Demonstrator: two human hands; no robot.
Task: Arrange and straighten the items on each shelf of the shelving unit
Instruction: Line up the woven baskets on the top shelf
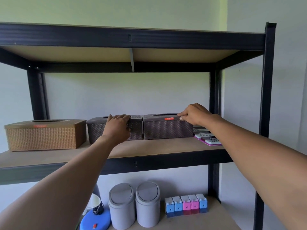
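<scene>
A tall black metal shelving unit (269,83) stands against a pale grey-white wall (126,93), its shelves (149,146) made of light brown board set in dark steel beams. Higher up, the wall (116,10) takes on a soft green tint, with a brighter green strip near the right corner. The light is even and dim, casting faint shadows behind the uprights.

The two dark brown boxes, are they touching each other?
Apart. The head view shows a thin gap between the left dark box and the right dark box.
</scene>
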